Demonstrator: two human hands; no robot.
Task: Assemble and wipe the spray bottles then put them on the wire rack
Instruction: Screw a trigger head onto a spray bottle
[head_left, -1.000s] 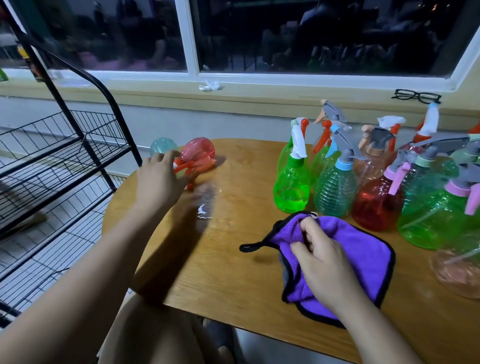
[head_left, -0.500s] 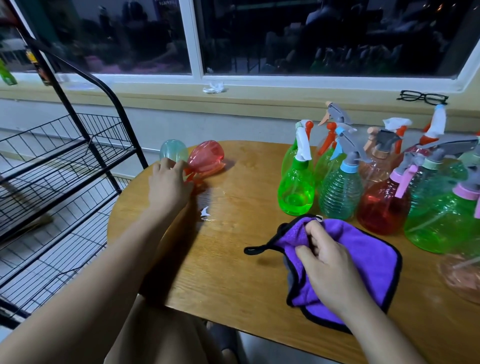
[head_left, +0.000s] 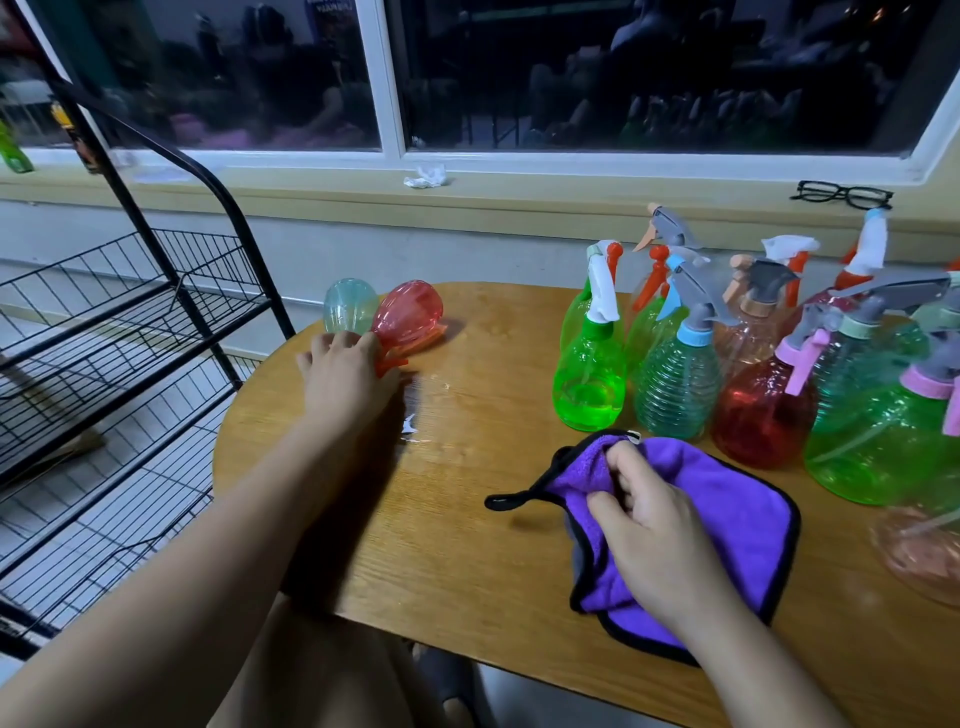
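Two spray bottles lie on their sides at the table's far left: a teal bottle (head_left: 349, 310) and a red bottle (head_left: 408, 318) with an orange spray head. My left hand (head_left: 343, 376) lies over their necks, fingers curled on the red bottle's orange head, which peeks out beside my thumb. My right hand (head_left: 655, 527) pinches a bunched fold of the purple cloth (head_left: 737, 499) lying on the table near the front edge. The black wire rack (head_left: 130, 332) stands to the left of the table, its shelves bare.
Several assembled bottles stand grouped at the back right of the wooden table (head_left: 467, 545), among them a green bottle (head_left: 589, 379), a ribbed teal bottle (head_left: 678, 389) and a red bottle (head_left: 758, 415). Glasses (head_left: 841, 195) and a crumpled tissue (head_left: 426, 175) lie on the windowsill.
My left hand has stayed at the two lying bottles, shifting slightly. My right hand has gathered the cloth's corner into a tighter bunch.
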